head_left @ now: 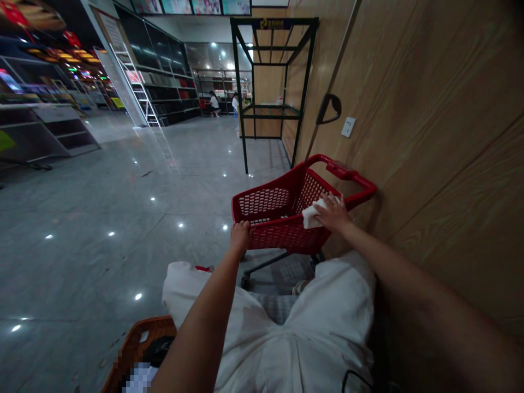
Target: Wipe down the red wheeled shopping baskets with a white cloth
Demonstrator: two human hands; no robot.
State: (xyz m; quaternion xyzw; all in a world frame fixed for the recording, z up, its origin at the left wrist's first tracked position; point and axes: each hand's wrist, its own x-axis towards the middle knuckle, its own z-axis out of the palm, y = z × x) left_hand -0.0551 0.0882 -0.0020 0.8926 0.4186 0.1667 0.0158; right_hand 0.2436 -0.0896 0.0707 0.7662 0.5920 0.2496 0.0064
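A red plastic shopping cart on a dark wheeled frame stands right in front of my knees, its handle toward the wood wall. My left hand is closed over the left end of the cart's near rim. Farther right, my right hand presses a white cloth against the near rim, by the handle end. The cart's basket looks bare inside through its holed walls. Part of the cloth is hidden under my right fingers.
Along the right runs a wood-panelled wall with a socket and a leaning long-handled tool. A dark metal rack stands beyond the cart. An orange basket sits at lower left. Two people are far back near shelves.
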